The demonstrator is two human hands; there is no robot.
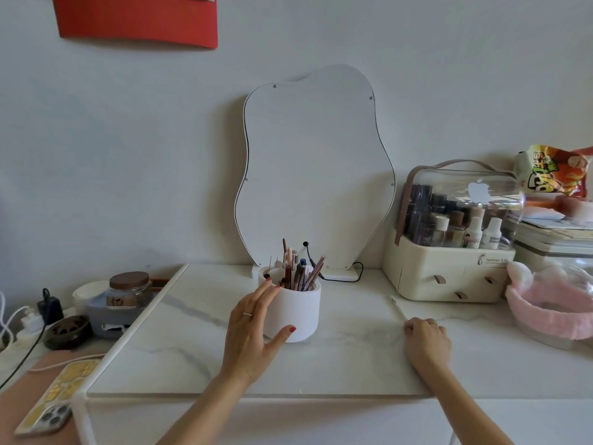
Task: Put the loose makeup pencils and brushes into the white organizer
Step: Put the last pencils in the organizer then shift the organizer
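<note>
Left grip (253, 329) is cradling the white organizer (296, 311), fingers spread apart.
Right grip (425, 337) is curling on the desk (337, 364); a loose pencil (399, 307) is lying just beyond it, wanting a light pinch.

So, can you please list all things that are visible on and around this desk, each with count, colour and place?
white organizer: one, white, centre of the desk top.
pencils and brushes: several, brown, pink and dark, upright in the organizer.
loose pencil: one, pale, flat on the desk near the right hand.
mirror: one, white, leaning at the wall.
cosmetics case: one, cream with clear lid, right.
snack bag: one, orange and yellow, far right.
pink headband: one, right edge.
glass jar: one, brown lid, left.
phone: one, yellow case, lower left.
red board: one, on the wall.
left hand: on the organizer's side, fingers straight.
right hand: on the desk, fingers curled, its grip unclear.
</note>
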